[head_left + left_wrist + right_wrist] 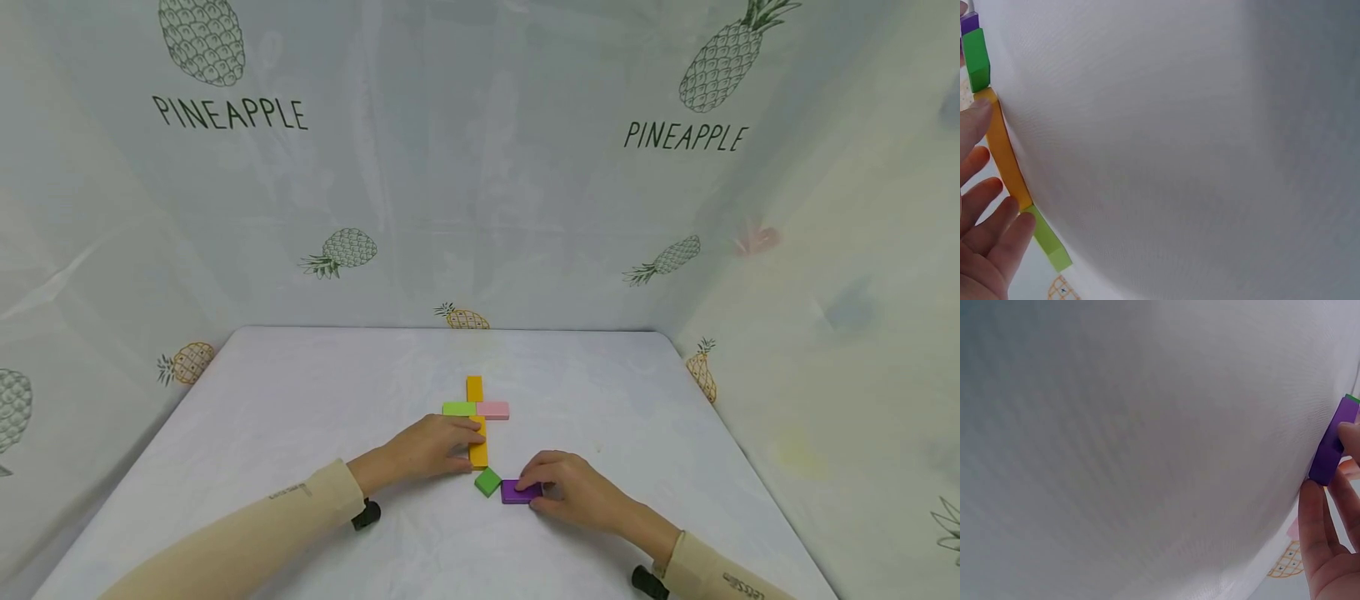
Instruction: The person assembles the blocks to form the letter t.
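In the head view, wooden-looking blocks lie flat on the white table. My left hand [435, 446] rests on a long orange block [478, 454], with fingers over its upper part and thumb by its near end; the left wrist view shows these fingers spread along the block [1005, 150]. A green block [487, 482], turned like a diamond, sits just below it. To its right, my right hand [573, 492] pinches a purple block [517, 493] between thumb and fingers. The right wrist view shows the purple block [1332, 450] at the fingertips.
Beyond the orange block, a light green block [458, 408] and a pink block [492, 410] lie end to end. Another orange block [475, 388] stands out behind them. A pineapple-print curtain [480, 167] hangs behind the table [337, 367]. Each wrist carries a black device.
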